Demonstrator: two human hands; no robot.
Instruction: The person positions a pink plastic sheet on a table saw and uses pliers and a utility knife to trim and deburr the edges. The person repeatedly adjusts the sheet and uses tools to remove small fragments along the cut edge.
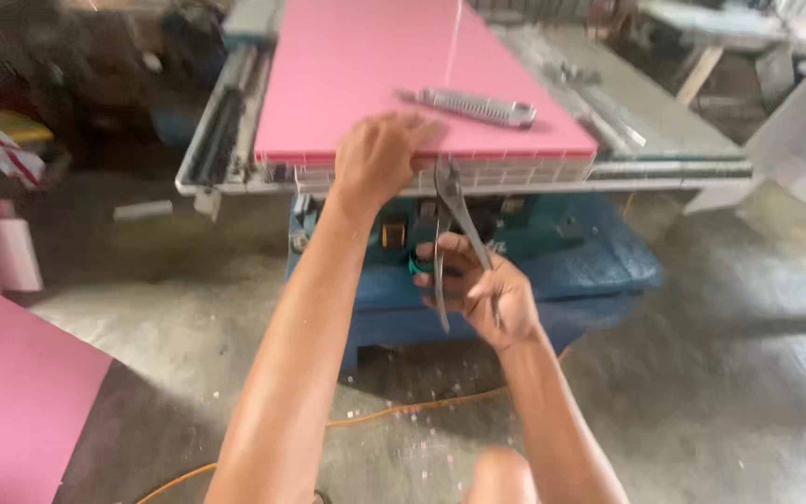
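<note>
At the near edge of the pink panel (403, 75), the left hand (380, 159) lies flat, its fingers together and pressed down over the panel's front corner; their tips curl out of sight over the lip. Just below that edge, the right hand (482, 285) has its fingers wrapped tight around the handles of a pair of metal pliers (450, 219), whose nose points up and touches the panel's underside rim, beside the left hand. How far the nose bites in is hard to make out, since the left hand's shadow falls there. Something green shows between the right fingers, too small to tell what it is.

On top of the panel, beyond the left hand, lies a long grey toothed metal tool (478, 105). The panel rests on a grey metal machine table (664, 121) with rails along both sides. Under the panel's near edge stands a blue-green machine body (571, 261), partly hidden by both forearms. Below that, an orange cable (403, 411) trails across the dusty concrete floor (729, 392) among small pale chips. Left of the panel, another pink sheet (11, 392) is cut off by the frame, and the far background is blurred.
</note>
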